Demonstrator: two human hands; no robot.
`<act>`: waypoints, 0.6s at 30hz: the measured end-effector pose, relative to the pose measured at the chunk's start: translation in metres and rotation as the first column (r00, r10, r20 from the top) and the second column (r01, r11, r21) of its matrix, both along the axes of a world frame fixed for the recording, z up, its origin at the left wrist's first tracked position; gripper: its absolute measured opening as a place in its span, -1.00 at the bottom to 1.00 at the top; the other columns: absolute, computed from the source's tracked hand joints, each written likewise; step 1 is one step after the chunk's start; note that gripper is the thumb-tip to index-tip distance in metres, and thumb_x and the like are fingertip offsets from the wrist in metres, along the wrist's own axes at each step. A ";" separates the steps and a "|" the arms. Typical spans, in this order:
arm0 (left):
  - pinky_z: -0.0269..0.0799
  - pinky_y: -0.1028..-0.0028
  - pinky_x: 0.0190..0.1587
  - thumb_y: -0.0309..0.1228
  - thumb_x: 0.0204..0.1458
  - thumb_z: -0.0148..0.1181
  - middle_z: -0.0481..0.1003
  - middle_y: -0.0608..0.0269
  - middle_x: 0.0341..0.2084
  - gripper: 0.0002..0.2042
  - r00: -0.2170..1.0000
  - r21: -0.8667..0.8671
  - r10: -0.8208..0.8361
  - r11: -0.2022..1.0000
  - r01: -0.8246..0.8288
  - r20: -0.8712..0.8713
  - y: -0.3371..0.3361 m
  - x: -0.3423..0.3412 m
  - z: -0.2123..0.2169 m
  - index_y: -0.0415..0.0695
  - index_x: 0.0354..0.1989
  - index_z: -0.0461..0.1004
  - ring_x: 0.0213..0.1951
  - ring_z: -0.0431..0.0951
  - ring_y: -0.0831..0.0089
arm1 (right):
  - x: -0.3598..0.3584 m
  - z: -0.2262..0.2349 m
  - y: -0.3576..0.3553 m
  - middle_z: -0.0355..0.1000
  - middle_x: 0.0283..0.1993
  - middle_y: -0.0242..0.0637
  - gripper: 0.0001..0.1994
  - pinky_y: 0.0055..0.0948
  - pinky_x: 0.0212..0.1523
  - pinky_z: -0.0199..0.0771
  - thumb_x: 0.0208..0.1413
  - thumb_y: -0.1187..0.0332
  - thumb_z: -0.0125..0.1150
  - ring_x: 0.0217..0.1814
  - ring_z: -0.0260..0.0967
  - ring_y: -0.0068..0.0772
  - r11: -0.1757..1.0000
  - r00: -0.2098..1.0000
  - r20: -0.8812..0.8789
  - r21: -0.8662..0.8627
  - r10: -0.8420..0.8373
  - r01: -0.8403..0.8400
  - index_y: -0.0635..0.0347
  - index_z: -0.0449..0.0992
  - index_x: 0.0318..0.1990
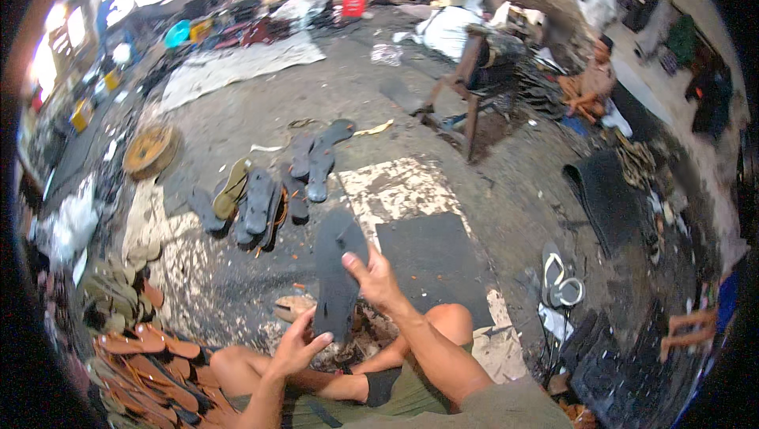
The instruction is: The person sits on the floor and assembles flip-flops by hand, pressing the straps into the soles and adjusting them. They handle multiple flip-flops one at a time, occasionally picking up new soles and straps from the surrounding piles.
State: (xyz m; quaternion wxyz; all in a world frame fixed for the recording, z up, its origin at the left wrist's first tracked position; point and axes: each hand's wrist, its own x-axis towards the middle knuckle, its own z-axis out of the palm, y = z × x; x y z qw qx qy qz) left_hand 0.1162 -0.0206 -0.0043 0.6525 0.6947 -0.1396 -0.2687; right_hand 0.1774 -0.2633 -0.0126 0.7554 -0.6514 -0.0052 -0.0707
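while the person sits with bent legs at the lower edge of the head view, a dark sole-shaped piece (338, 279) occupies the centre of the frame, its long axis nearly vertical. the right hand (379, 277) grips its right edge, thumb laid on the face of the piece and fingers passing behind it. the left hand (299, 343) lies at the lower end of the piece, thumb and fingers parted; whether it bears any weight cannot be told.

just to the right of the piece, a black square sheet (433, 259) lies flat on the floor (364, 85). above and left of centre lies a cluster of grey soles (259, 200), with an olive sole (232, 189) among them. a round wooden block (150, 152) lies farther left. brown sandals (150, 377) are heaped at lower left, near the person's knee.

at right, a pair of grey flip-flops (563, 283) with pale straps lies below a curled black mat (605, 200). a wooden frame (473, 89) stands at upper right, with a seated co-worker (594, 81) beyond it; a red crate (353, 2) appears near the top.
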 end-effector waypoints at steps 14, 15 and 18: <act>0.43 0.47 0.03 -0.51 0.11 0.39 0.53 0.25 -0.10 -0.75 0.963 -0.004 0.194 0.980 -0.197 0.188 0.009 -0.063 0.011 -0.22 -0.06 0.53 -0.05 0.51 0.49 | -0.123 0.003 0.029 0.41 0.21 -0.16 -0.35 -0.43 0.20 0.39 0.28 0.02 0.33 0.20 0.33 -0.48 0.915 0.877 -0.287 -0.007 0.385 -0.404 0.41 0.36 0.28; 0.42 0.47 0.02 -0.50 0.11 0.41 0.53 0.24 -0.10 -0.76 0.968 0.032 0.182 0.981 -0.190 0.170 0.009 -0.065 0.021 -0.21 -0.08 0.52 -0.06 0.50 0.49 | -0.125 0.018 0.028 0.41 0.21 -0.15 -0.36 -0.43 0.20 0.39 0.29 0.03 0.33 0.20 0.33 -0.48 0.894 0.850 -0.318 -0.014 0.420 -0.448 0.41 0.36 0.28; 0.44 0.45 -0.02 -0.46 0.11 0.42 0.53 0.21 -0.12 -0.78 0.957 0.110 0.285 0.951 -0.290 0.058 0.011 -0.068 0.024 -0.21 -0.13 0.52 -0.09 0.52 0.48 | -0.130 0.009 0.031 0.49 0.11 -0.20 -0.40 -0.39 0.17 0.44 0.27 0.08 0.34 0.13 0.39 -0.48 0.907 0.883 -0.281 -0.080 0.377 -0.413 0.40 0.40 0.25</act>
